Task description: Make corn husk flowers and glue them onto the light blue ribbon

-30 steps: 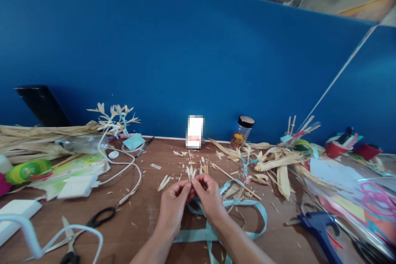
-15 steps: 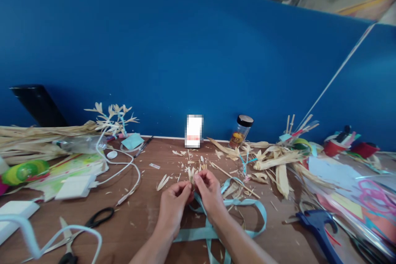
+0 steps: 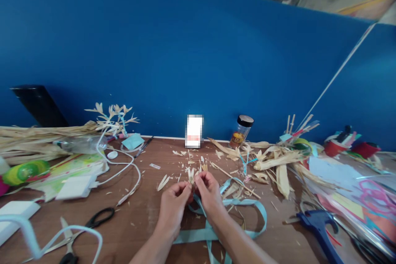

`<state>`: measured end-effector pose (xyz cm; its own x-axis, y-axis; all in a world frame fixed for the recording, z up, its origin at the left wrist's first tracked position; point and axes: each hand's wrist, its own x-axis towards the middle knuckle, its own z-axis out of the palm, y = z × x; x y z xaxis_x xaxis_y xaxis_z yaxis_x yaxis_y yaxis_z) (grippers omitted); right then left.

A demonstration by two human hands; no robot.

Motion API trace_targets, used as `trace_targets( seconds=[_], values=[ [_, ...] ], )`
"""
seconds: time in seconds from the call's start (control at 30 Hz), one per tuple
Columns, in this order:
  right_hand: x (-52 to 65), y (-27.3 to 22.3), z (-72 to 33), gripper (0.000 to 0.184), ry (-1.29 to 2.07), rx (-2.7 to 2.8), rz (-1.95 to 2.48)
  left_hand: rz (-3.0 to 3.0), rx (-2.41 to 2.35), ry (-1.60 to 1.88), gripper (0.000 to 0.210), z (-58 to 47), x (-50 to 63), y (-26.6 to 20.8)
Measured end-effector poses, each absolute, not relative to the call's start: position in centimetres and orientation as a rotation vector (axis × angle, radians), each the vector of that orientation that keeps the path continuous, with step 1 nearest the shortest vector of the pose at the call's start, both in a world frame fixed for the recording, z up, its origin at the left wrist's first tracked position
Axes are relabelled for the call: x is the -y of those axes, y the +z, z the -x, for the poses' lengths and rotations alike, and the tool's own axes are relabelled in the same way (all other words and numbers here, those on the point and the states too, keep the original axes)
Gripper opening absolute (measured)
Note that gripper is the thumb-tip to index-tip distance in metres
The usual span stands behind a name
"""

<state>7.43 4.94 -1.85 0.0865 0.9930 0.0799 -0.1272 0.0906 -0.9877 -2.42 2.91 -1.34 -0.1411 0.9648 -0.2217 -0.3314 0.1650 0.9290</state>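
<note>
Pale dried-husk petals, gathered like a small husk flower (image 3: pixel 191 174), stand up between my fingertips. My left hand (image 3: pixel 173 207) pinches its base from the left, thumb against the fingers. From the other side my right hand (image 3: pixel 210 194) grips the same flower with thumb and bent fingers. The stem end is hidden by my hands. A light blue ribbon (image 3: pixel 261 210) loops over the table under and around my right wrist. Loose husk petals (image 3: pixel 163 182) lie just left of the flower, and a thin stick (image 3: pixel 236 180) lies to the right.
Open scissors (image 3: pixel 69 237) lie at front left, near a white cable (image 3: pixel 136 169). Finished husk flowers (image 3: pixel 116 113) stand at back left. A black-lidded jar (image 3: pixel 240 132) leans by the blue partition (image 3: pixel 198 49). Husks (image 3: pixel 281 161) and a blue glue gun (image 3: pixel 320 225) are on the right.
Both hands stay in nearly the same place around the flower. Only a very slight shift of the fingers and petals shows.
</note>
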Motion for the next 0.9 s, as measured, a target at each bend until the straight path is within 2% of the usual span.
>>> trace_targets(
  seconds=[0.57, 0.9],
  values=[
    [-4.87, -2.11, -7.34, 0.011, 1.173, 1.262, 1.080, -0.548, -1.140, 1.424, 0.022, 2.62, -3.24, -1.02],
    [-4.79, -2.23, -7.39, 0.012, 1.180, 1.293, 1.109, -0.734, -1.221, 1.414, 0.023, 2.96, -3.42, -1.85]
  ],
)
